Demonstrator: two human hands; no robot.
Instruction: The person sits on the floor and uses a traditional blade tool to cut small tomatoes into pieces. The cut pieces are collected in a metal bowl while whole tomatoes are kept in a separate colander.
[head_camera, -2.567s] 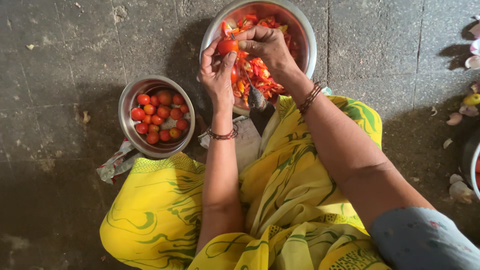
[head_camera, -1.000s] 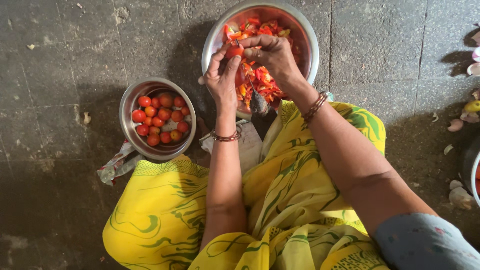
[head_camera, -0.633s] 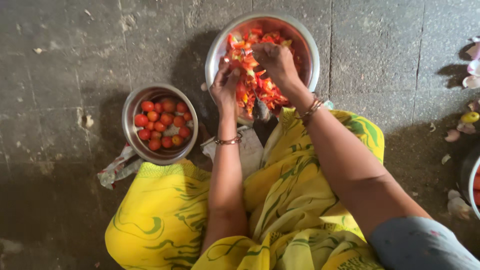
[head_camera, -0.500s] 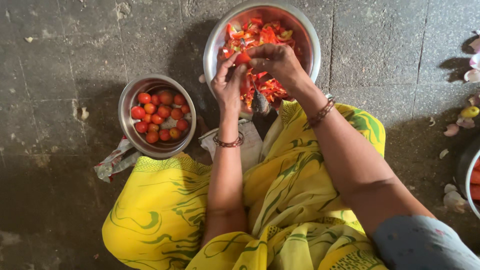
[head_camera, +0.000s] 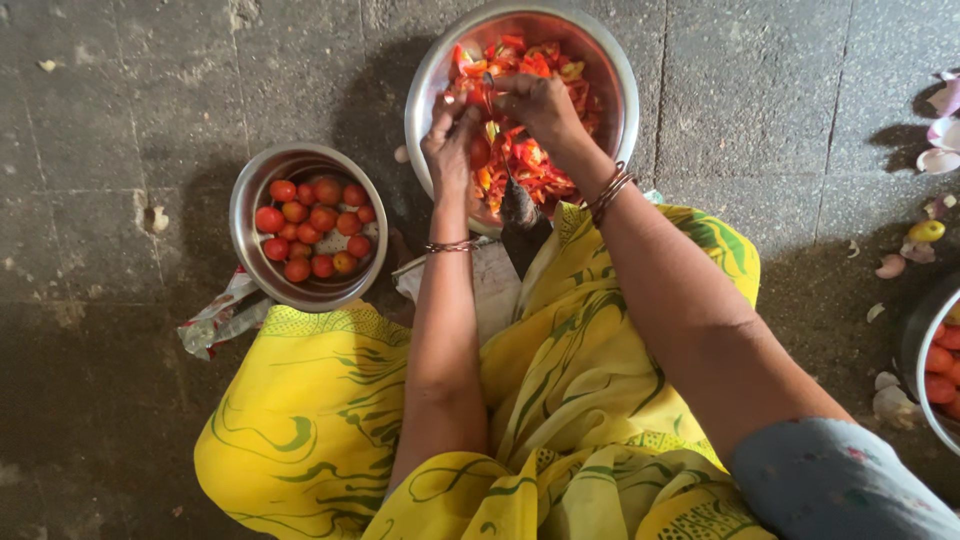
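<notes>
Two round steel bowls are seen: the large bowl of cut tomato pieces (head_camera: 610, 90) at upper centre, the smaller bowl of whole tomatoes (head_camera: 245, 205) at left. A small red tomato (head_camera: 478, 152) is pinched between left hand (head_camera: 452, 150) and right hand (head_camera: 535, 105); a fingertip could be nicked should it slip.

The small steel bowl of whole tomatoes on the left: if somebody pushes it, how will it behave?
The small steel bowl would probably slide rather than tip: it looks low and wide on the stone floor. Its whole tomatoes are round and loosely piled, so they may roll inside. Being nearly full, it is likely rather heavy.
</notes>
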